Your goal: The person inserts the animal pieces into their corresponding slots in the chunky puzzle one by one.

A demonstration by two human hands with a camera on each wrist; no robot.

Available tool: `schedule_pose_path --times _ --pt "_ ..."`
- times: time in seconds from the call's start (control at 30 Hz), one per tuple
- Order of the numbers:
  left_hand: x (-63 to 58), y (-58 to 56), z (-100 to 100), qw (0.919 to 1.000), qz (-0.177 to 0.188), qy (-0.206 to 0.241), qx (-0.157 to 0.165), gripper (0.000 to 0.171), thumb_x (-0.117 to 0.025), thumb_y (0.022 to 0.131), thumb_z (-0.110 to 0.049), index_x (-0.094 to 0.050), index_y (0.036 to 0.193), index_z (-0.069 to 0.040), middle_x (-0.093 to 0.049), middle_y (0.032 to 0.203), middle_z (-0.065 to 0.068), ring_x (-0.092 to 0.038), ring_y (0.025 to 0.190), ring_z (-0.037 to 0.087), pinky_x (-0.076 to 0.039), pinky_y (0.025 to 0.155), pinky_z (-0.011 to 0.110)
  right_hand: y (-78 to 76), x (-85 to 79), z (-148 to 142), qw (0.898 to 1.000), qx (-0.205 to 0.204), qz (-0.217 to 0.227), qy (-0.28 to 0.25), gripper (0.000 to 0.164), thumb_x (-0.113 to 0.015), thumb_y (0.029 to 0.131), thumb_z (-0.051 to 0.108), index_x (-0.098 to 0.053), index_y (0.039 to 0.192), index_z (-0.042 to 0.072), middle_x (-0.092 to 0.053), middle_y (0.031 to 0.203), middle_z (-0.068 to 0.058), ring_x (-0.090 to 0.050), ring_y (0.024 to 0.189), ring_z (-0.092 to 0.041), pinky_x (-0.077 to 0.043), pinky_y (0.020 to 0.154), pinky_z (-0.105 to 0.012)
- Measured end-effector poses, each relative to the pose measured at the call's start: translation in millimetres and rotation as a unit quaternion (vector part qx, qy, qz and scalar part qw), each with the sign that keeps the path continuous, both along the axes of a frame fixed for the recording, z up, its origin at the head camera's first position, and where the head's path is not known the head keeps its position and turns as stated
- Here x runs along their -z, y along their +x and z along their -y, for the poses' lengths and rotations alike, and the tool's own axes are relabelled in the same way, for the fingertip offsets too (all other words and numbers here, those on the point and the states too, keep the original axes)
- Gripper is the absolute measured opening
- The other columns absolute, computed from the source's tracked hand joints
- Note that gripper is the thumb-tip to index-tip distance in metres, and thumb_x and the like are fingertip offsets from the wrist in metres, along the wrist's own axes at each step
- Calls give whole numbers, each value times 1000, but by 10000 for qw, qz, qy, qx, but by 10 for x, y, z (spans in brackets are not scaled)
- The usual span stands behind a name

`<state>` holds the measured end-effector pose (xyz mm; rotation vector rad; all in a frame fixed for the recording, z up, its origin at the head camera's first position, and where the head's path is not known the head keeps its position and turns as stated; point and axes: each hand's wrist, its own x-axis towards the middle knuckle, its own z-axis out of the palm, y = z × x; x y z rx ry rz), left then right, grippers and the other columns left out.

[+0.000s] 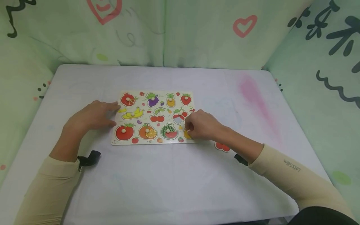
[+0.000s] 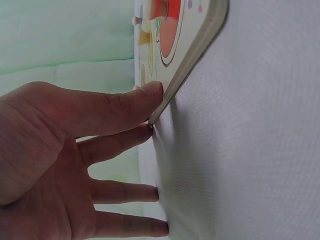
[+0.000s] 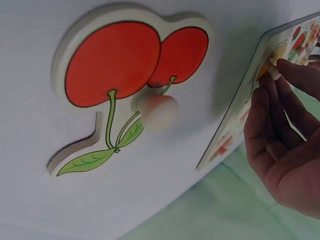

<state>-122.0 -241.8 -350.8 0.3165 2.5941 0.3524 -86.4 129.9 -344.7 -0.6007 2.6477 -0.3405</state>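
Observation:
A wooden fruit puzzle board lies flat on the white-covered table, with knobbed pieces such as an apple, an orange and a watermelon in it. Along the board's left edge, my left hand touches with thumb and index fingertip; its other fingers are spread straight beside it in the left wrist view. At the lower right corner, my right hand pinches the knob of a yellow fruit piece, most of which the hand hides. A loose cherry piece lies knob up on the table below my right wrist.
Pale green fabric walls with drawn hearts stand behind and beside the table. A pink stain marks the cloth at the right. Dark wrist cameras sit at both cuffs.

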Motion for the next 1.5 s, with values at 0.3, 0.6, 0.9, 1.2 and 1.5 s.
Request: schedule_pose_path --times 0.3,0.6,0.9,1.2,1.5 --pt "-12 -1 -34 10000 19 -58 46 78 -79 90 -22 -43 158 -9 -43 158 28 -36 139 53 -48 105 68 36 -9 -69 9999 11 -78 -104 5 -75 87 11 -78 89 14 -70 82 4 -59 79 -17 -52 68 -28" --pt "-14 -12 -42 9999 31 -93 110 78 -79 91 -22 -43 158 -8 -43 158 29 -35 140 53 -46 106 69 72 -28 -160 9994 248 -138 -191 10 -79 89 18 -80 99 14 -74 91 4 -63 86 -18 -56 74 -31" --pt "-4 -19 -23 9998 16 -42 208 76 -78 91 -23 -44 158 -8 -45 157 28 -36 140 53 -43 107 71 135 -37 -301 9991 377 -129 -170 14 -78 89 17 -80 102 15 -74 93 3 -62 87 -19 -56 77 -32" --pt "-16 3 1 9998 4 -77 202 80 -80 91 -25 -42 159 -8 -45 156 30 -37 138 54 -44 106 71 193 -34 -490 9980 633 -91 -16 13 -74 87 12 -78 99 14 -73 94 1 -60 83 -20 -54 71 -31" --pt "-20 -1 22 9995 50 -143 263 80 -78 91 -27 -40 159 -7 -43 157 31 -36 139 56 -42 107 72 281 -45 -686 9957 906 40 210 11 -72 85 10 -77 94 15 -72 90 1 -61 81 -19 -54 67 -30"
